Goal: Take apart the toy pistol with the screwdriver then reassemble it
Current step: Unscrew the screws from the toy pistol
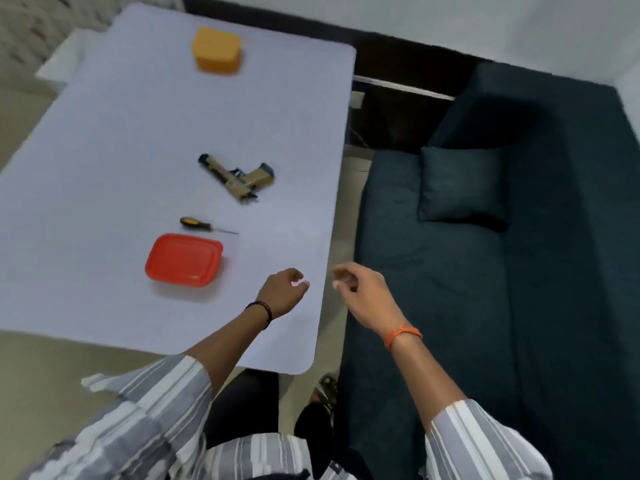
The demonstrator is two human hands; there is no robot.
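My left hand [282, 293] and right hand [360, 289] nearest, both loosely curled and holding nothing, red lid [184, 259] beyond, screwdriver [204, 226] just past it, toy pistol [237, 177] mid-table, untouched, orange container [217, 53] farthest on my white table [104, 150]

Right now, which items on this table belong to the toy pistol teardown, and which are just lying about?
Belongs to the job:
toy pistol, lying whole mid-table
screwdriver, just nearer than it, untouched

Lying about, as far as shown:
red lid
orange container at the far end
sofa cushion

Left hand and right hand hold nothing.
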